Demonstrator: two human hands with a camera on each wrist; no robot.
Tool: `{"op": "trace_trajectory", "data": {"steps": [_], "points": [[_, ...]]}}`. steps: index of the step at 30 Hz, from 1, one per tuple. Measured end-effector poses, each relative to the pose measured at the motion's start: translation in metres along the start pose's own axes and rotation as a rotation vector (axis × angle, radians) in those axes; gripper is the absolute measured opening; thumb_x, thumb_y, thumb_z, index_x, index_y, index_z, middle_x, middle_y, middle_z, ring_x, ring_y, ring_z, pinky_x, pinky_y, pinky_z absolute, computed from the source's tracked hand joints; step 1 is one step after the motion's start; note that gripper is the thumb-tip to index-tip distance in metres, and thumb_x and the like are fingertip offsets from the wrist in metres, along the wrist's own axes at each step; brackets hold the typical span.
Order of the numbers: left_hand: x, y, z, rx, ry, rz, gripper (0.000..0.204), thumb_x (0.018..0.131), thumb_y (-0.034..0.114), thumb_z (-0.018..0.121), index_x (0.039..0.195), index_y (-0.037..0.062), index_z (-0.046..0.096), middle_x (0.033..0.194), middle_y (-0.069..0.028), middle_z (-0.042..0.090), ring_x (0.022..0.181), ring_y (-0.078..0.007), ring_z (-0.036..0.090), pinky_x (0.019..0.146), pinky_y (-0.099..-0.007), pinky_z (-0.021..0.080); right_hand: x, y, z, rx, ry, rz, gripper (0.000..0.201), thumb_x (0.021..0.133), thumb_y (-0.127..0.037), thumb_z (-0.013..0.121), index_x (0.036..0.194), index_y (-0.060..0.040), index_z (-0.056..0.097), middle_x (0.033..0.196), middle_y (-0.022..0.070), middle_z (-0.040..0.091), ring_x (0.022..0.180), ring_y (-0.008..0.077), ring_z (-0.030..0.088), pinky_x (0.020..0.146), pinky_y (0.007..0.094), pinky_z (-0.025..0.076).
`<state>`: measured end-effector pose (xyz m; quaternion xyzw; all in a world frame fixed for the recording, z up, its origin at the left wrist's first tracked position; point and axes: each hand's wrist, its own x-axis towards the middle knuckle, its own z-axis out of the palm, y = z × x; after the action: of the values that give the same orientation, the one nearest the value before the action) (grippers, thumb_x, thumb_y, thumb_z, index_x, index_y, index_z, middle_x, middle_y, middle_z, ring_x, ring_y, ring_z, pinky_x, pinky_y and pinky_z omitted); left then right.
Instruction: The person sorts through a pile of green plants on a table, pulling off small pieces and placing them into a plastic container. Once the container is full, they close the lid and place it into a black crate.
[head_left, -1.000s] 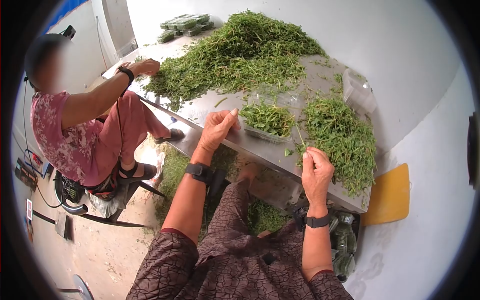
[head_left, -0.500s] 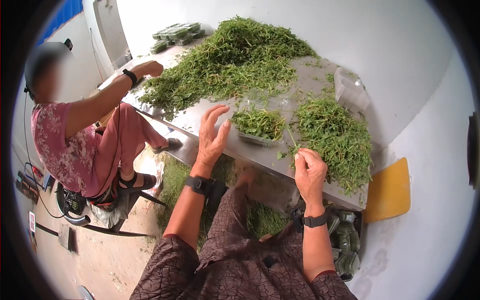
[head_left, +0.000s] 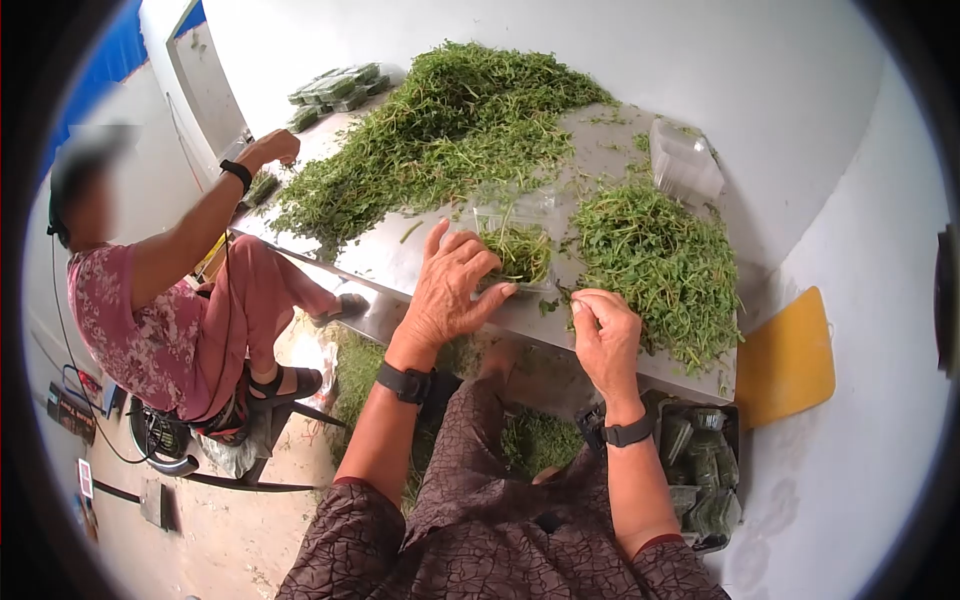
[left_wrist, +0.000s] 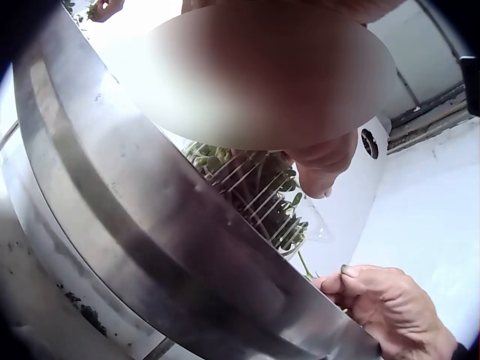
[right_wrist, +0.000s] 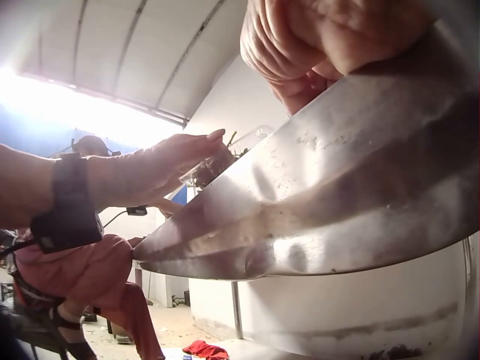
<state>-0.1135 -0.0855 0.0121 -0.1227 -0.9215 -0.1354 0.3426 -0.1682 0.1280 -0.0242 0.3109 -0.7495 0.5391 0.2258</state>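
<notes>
Left hand (head_left: 455, 285): fingers apart and loosely bent, at the left side of a clear tub (head_left: 540, 286); contact unclear. Right hand (head_left: 610, 335): thumb and fingertips together, pinching a thin stem (left_wrist: 304, 262), just right of the tub. Tub: part-filled with greens (head_left: 522, 255), near the edge of a metal table (head_left: 375, 255). Small pile (head_left: 660, 270) to its right; large heap (head_left: 450, 130) behind; nested tubs (head_left: 685, 160) beyond the small pile. Seated person (head_left: 140, 330), left, arm over the table.
</notes>
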Motion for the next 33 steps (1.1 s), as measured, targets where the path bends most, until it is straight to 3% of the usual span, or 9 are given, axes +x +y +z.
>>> {"op": "trace_trajectory", "data": {"steps": [5,7,11,18,21,24,25,30,33], "points": [[0.004,-0.001,-0.007,0.051,-0.075,0.001,0.033,0.078,0.036,0.067,0.093,0.0075,0.062,0.092,-0.0069,0.059,0.106,-0.0277,0.053,0.109,-0.051,0.022,0.001,-0.001,0.0,-0.009,0.0,-0.011,0.009,0.08,-0.002,0.059,0.082,0.005,0.064,0.086,0.0157,0.067,0.08,0.0311,0.064,0.073,0.0361,0.051],[0.003,0.002,-0.007,0.069,0.182,0.075,0.036,0.083,0.04,0.061,0.097,0.0069,0.063,0.106,-0.0094,0.06,0.11,-0.0288,0.052,0.109,-0.0506,0.021,0.001,-0.001,0.0,0.001,0.002,-0.01,0.009,0.079,-0.002,0.059,0.081,0.0051,0.064,0.085,0.0156,0.067,0.08,0.0311,0.063,0.073,0.0363,0.051],[-0.003,0.004,-0.002,0.054,0.238,-0.001,0.038,0.086,0.041,0.058,0.102,0.0067,0.064,0.116,-0.0102,0.058,0.114,-0.0298,0.05,0.109,-0.051,0.022,0.001,-0.002,0.0,-0.01,-0.003,-0.024,0.008,0.079,-0.001,0.059,0.081,0.0051,0.064,0.085,0.0155,0.067,0.079,0.0312,0.063,0.073,0.0364,0.051],[0.003,0.002,-0.007,0.005,-0.093,-0.055,0.035,0.089,0.035,0.054,0.101,0.0046,0.065,0.107,-0.0115,0.064,0.116,-0.0283,0.051,0.111,-0.0492,0.02,0.0,-0.004,0.001,-0.019,-0.01,-0.015,0.008,0.078,0.0,0.059,0.082,0.005,0.064,0.086,0.0157,0.067,0.079,0.0314,0.063,0.072,0.0365,0.051],[0.001,-0.001,-0.016,-0.034,0.1,-0.017,0.036,0.092,0.034,0.046,0.102,0.0053,0.066,0.116,-0.0111,0.061,0.12,-0.026,0.049,0.112,-0.0478,0.017,0.002,-0.003,-0.001,-0.013,-0.009,-0.015,0.008,0.078,0.0,0.059,0.082,0.0049,0.064,0.086,0.0158,0.067,0.079,0.0314,0.063,0.072,0.0364,0.051],[-0.017,-0.011,-0.019,-0.273,0.379,-0.239,0.042,0.095,0.037,0.039,0.103,0.0055,0.065,0.121,-0.0132,0.058,0.119,-0.0299,0.048,0.106,-0.0449,0.029,-0.001,-0.002,0.0,-0.006,-0.016,0.001,0.008,0.077,0.001,0.06,0.082,0.0048,0.064,0.086,0.016,0.067,0.079,0.0316,0.063,0.072,0.036,0.051],[-0.02,-0.01,-0.021,-0.307,0.377,-0.295,0.04,0.096,0.034,0.038,0.104,0.0051,0.064,0.119,-0.0143,0.058,0.116,-0.0318,0.049,0.1,-0.0427,0.035,0.0,-0.002,0.0,-0.013,-0.022,-0.005,0.008,0.077,0.001,0.06,0.083,0.0049,0.065,0.086,0.016,0.067,0.079,0.0317,0.063,0.072,0.0358,0.051],[-0.028,-0.014,-0.011,-0.268,0.276,-0.269,0.034,0.095,0.029,0.041,0.1,0.0039,0.064,0.115,-0.0125,0.059,0.112,-0.0326,0.05,0.099,-0.043,0.036,0.001,-0.001,0.0,-0.013,-0.024,-0.025,0.009,0.078,0.0,0.06,0.084,0.0048,0.065,0.086,0.0163,0.067,0.079,0.0316,0.063,0.072,0.0353,0.051],[-0.014,-0.012,-0.012,-0.132,0.119,-0.077,0.03,0.092,0.025,0.046,0.088,0.0015,0.065,0.103,-0.0092,0.065,0.11,-0.0288,0.052,0.102,-0.0442,0.032,0.0,0.0,0.001,-0.008,-0.022,-0.022,0.009,0.078,0.0,0.06,0.084,0.0047,0.065,0.086,0.0164,0.067,0.079,0.0315,0.063,0.072,0.0353,0.051]]}}
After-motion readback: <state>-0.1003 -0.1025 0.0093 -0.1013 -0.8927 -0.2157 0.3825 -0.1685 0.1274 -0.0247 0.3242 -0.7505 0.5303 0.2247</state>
